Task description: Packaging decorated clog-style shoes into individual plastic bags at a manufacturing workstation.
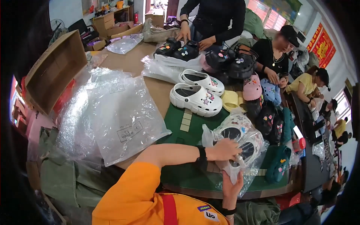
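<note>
A clear plastic bag holding a pair of white clogs with charms lies on the green mat in front of me. My left hand rests on top of the bag, fingers closed on the plastic. My right hand comes up from below and grips the bag's lower edge. Just beyond the bag stand two loose white clogs side by side, decorated with small coloured charms.
A stack of clear plastic bags lies at my left, an open cardboard box beyond it. Black, pink, blue and teal clogs crowd the right of the table. Across it, other people handle black clogs.
</note>
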A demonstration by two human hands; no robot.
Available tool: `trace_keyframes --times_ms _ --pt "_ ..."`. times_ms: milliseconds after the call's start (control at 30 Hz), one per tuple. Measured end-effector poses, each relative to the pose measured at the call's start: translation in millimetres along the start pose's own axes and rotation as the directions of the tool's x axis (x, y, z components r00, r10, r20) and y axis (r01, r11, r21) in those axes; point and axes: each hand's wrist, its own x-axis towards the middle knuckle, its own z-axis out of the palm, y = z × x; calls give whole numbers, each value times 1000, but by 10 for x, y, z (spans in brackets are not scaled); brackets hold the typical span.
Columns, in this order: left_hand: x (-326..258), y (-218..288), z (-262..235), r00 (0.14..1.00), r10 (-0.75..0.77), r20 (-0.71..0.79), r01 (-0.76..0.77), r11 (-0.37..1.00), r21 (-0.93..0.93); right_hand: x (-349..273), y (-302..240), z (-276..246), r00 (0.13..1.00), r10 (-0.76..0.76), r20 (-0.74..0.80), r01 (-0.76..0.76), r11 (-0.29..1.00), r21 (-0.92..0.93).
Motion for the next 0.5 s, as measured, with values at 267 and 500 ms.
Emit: trace_keyframes --times_ms 267,500 --pt "359 -174 -406 972 160 -171 -159 987 20 -141 -251 131 994 68 87 -56 989 -140" --pt "487 106 -1681 930 48 -364 -104 986 -134 -261 -412 -8 982 -183 -39 143 869 -473"
